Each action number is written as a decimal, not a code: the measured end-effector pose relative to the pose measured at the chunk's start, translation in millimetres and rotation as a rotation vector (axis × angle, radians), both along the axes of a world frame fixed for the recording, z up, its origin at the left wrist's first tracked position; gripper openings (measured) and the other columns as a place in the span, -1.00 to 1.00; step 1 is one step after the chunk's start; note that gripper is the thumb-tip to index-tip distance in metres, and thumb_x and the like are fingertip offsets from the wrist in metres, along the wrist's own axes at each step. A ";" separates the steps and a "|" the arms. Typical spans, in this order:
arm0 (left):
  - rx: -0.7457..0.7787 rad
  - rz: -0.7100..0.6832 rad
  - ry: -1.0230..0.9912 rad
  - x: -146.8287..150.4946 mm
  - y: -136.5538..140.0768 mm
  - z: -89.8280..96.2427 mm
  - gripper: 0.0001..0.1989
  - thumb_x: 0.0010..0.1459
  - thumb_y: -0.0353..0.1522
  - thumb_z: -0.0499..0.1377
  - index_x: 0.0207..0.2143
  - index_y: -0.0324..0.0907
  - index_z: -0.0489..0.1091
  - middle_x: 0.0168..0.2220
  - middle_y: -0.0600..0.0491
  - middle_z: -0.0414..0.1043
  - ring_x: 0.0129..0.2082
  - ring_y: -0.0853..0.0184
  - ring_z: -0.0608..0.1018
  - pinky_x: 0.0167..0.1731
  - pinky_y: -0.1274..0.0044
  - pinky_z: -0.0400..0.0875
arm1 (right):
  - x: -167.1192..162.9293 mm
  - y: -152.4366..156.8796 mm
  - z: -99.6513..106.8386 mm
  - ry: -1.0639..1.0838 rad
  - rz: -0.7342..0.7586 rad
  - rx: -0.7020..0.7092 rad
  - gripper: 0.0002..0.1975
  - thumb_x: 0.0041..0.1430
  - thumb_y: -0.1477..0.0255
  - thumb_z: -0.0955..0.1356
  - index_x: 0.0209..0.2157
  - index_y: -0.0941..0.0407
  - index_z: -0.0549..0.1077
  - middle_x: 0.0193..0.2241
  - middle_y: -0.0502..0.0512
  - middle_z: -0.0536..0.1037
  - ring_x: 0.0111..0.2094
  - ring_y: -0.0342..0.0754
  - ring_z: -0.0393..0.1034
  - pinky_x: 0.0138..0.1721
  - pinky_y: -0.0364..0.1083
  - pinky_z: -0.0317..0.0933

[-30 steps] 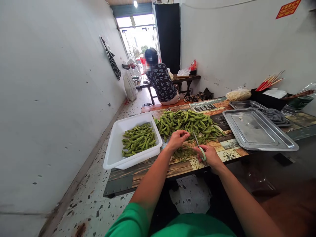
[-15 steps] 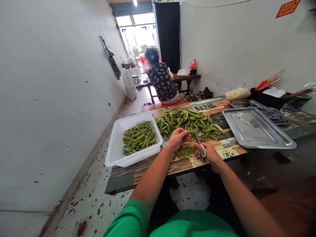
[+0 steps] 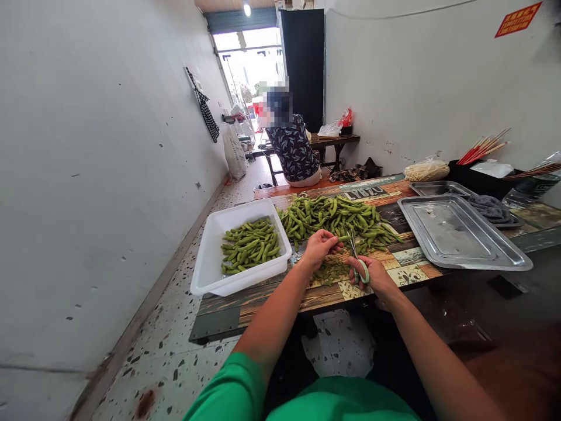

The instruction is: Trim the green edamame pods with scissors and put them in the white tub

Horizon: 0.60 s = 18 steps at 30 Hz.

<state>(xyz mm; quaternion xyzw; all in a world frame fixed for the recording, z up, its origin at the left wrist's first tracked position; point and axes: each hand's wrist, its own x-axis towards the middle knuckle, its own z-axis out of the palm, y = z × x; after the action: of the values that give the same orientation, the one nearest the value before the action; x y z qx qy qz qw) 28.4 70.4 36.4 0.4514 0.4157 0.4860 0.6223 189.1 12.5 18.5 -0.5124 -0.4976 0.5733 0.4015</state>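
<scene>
My left hand (image 3: pixel 319 248) pinches a green soybean pod (image 3: pixel 344 238) between thumb and fingers. My right hand (image 3: pixel 372 276) is closed round the pale green handles of a pair of scissors (image 3: pixel 362 270), whose blades point up at the end of that pod. Behind both hands a large heap of soybean pods (image 3: pixel 333 213) lies on the patchwork-patterned table (image 3: pixel 263 301). Small cut trimmings (image 3: pixel 328 272) are scattered beneath my hands. To the left, a white plastic tub (image 3: pixel 210 257) holds a pile of pods (image 3: pixel 252 245).
At the right lie a steel tray (image 3: pixel 464 234), a smaller tray (image 3: pixel 438 188) behind it, a bag of skewers (image 3: pixel 426 169) and a black box (image 3: pixel 471 175) with red-tipped sticks. Beyond the table a person (image 3: pixel 293 149) sits facing away, near another table (image 3: pixel 335 140).
The view has shifted slightly, so the scene sits a little lower and further right. A pod now shows more clearly between my left fingers and the scissors. Both hands keep nearly the same place.
</scene>
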 end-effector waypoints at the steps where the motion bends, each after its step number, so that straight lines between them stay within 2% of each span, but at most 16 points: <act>1: 0.004 -0.021 0.005 0.0 -0.2 -0.1 -0.73 0.03 -0.33 0.29 -0.38 -0.25 0.23 -0.51 0.03 0.49 -0.57 0.47 0.50 -0.54 0.65 0.27 | -0.2 -0.6 1.1 -0.006 -0.003 -0.006 -0.57 -0.12 0.03 0.44 -0.48 0.12 0.36 -0.66 -0.06 0.43 -0.67 -0.15 0.32 -0.76 -0.23 0.06; 6: 0.052 -0.116 0.056 -2.6 -1.0 -0.1 -0.79 0.04 -0.36 0.27 -0.32 -0.32 0.36 -0.50 0.03 0.50 -0.58 0.49 0.48 -0.52 0.64 0.30 | -1.0 -2.9 3.7 -0.029 -0.038 -0.031 -0.57 -0.12 0.03 0.44 -0.47 0.13 0.40 -0.68 -0.06 0.41 -0.69 -0.16 0.30 -0.79 -0.24 -0.01; 11: 0.075 -0.129 0.189 -3.6 1.7 -5.0 -0.78 0.07 -0.37 0.23 -0.24 -0.33 0.44 -0.52 0.07 0.49 -0.60 0.53 0.42 -0.57 0.66 0.24 | -1.1 0.1 0.4 -0.067 -0.039 -0.037 -0.56 -0.12 0.03 0.44 -0.54 0.13 0.35 -0.74 -0.07 0.36 -0.76 -0.20 0.20 -0.81 -0.23 -0.11; 14: 0.089 -0.136 0.284 -2.3 4.4 -9.2 -0.76 0.11 -0.39 0.17 -0.16 -0.30 0.44 -0.47 0.05 0.50 -0.56 0.50 0.43 -0.59 0.66 0.22 | -2.6 2.4 -2.0 -0.040 -0.055 -0.003 -0.56 -0.17 0.04 0.46 -0.58 0.13 0.34 -0.78 -0.10 0.31 -0.78 -0.22 0.13 -0.78 -0.22 -0.06; 16: 0.134 -0.098 0.356 -2.4 7.1 -11.2 -0.75 0.14 -0.44 0.10 -0.12 -0.27 0.42 -0.41 0.04 0.51 -0.51 0.48 0.45 -0.54 0.64 0.25 | -4.2 2.9 -3.3 -0.008 -0.085 0.033 -0.56 -0.20 0.07 0.48 -0.58 0.13 0.35 -0.79 -0.11 0.30 -0.77 -0.23 0.13 -0.75 -0.21 0.01; 18: 0.215 0.045 0.477 -4.4 10.4 -11.8 -0.73 0.12 -0.50 0.06 -0.13 -0.25 0.42 -0.34 0.02 0.51 -0.41 0.43 0.48 -0.41 0.60 0.32 | -5.2 2.5 -4.4 0.014 -0.120 0.036 -0.57 -0.21 0.07 0.49 -0.54 0.13 0.37 -0.77 -0.11 0.33 -0.76 -0.22 0.16 -0.74 -0.20 0.03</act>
<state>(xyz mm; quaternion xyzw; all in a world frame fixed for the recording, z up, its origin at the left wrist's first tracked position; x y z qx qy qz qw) 24.0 80.9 24.6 0.6073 0.5065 0.4212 0.4441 183.9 15.0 14.2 -0.5298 -0.4733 0.5427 0.4480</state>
